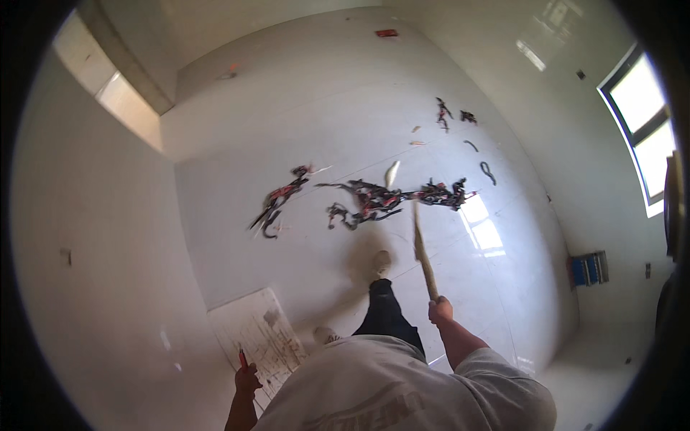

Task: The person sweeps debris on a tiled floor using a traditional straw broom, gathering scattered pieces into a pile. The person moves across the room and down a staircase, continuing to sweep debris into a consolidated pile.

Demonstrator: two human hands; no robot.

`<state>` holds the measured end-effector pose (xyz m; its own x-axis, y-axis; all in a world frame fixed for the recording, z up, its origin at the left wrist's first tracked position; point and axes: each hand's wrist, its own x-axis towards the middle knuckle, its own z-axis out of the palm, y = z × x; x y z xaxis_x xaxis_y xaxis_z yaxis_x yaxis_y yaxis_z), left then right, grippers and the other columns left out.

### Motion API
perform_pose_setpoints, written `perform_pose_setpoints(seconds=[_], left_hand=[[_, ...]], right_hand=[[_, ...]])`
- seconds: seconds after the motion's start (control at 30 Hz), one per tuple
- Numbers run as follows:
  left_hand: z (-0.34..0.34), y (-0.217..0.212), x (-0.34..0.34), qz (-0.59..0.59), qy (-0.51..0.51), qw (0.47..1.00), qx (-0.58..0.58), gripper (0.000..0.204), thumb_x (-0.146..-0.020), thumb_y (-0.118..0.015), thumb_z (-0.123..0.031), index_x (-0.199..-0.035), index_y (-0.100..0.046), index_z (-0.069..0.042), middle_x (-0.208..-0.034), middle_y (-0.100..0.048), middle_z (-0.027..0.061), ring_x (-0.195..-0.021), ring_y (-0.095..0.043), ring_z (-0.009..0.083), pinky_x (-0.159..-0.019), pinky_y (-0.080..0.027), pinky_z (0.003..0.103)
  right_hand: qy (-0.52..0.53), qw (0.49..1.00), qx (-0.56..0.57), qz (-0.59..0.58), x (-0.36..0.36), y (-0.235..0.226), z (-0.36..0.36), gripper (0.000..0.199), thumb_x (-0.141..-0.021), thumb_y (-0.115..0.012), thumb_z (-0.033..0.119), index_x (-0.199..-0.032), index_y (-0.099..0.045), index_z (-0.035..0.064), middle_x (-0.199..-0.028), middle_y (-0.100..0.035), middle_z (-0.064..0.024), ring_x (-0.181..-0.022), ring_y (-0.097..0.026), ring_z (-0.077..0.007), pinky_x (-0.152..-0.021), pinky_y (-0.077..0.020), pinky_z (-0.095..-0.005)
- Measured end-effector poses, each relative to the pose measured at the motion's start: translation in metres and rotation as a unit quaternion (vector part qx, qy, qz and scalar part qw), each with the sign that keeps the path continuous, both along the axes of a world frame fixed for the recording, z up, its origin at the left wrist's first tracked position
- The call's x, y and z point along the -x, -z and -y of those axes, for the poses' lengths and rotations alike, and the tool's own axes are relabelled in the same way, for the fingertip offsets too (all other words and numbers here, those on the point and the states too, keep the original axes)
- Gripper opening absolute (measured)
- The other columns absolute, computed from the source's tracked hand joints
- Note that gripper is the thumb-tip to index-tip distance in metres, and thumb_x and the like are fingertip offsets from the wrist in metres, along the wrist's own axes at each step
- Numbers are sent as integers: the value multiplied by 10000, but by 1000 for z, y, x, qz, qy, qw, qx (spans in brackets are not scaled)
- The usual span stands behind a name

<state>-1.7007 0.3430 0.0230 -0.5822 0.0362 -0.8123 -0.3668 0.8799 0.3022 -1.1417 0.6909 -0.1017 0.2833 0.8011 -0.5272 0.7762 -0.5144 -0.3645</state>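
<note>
Hands: two, both the person's own.
Right hand: one, fingers wrapped around the near end of the stick.
Stick: one, long and pale brown, slanting forward from the right hand; its far end reaches the long heap, though I cannot tell if they touch.
Left hand: one, low at the left, fingers closed on the red tool.
Red tool: one, thin, red and dark, pointing up out of the fist; its exact kind is unclear.
Long heap: one, tangled black and red scraps across the floor, ahead of the feet.
Left heap: one, smaller, apart from the long heap.
Small clumps: two, at the far right, one long, one compact.
Black strips: two, one short, one looped.
Pale scrap: one, just behind the long heap.
Board: one, stained, near the left hand.
Shoes: two, one forward, one behind.
Window: one, two panes visible.
</note>
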Motion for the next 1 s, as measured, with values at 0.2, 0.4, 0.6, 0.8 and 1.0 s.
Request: perform_pose_setpoints(seconds=[0.2,0.4,0.6,0.8,1.0], left_hand=[[-130,31,-6,17,23,999,-28,281,-894,-651,-290,-867,-603,-15,-548,-467,13,-426,-493,160,-409,-493,349],[-272,-22,-50,34,247,958,143,275,-888,-643,-270,-783,-576,-24,-577,-532,46,-467,-548,182,-456,-508,361],[-367,-70,-74,-20,140,990,29,242,-885,-650,-254,-784,-568,-50,-574,-506,19,-472,-526,150,-449,-493,334],[-434,-111,-105,-20,177,981,79,218,-870,-653,-258,-781,-565,-79,-570,-485,-7,-473,-515,136,-457,-482,323],[-398,-91,-85,-22,158,984,75,240,-876,-653,-282,-807,-566,-69,-577,-498,6,-473,-518,147,-467,-484,328]], right_hand=[[251,962,101,-21,-201,109,-117,189,-895,-564,135,-812,-605,-30,-659,-574,-152,-497,-578,-256,-374,-431,-406],[417,904,94,-7,-229,101,-319,187,-895,-602,145,-799,-610,-16,-626,-594,-138,-478,-588,-295,-379,-468,-410],[282,934,149,-160,-38,134,-445,189,-860,-627,167,-722,-626,37,-618,-600,-78,-494,-595,-212,-386,-458,-370],[214,909,229,-276,206,110,-507,213,-862,-641,228,-752,-690,52,-620,-653,-70,-533,-660,-219,-451,-490,-346],[56,896,198,-394,244,26,-567,340,-903,-620,280,-1157,-635,53,-741,-631,-79,-508,-551,-164,-412,-422,-334]])
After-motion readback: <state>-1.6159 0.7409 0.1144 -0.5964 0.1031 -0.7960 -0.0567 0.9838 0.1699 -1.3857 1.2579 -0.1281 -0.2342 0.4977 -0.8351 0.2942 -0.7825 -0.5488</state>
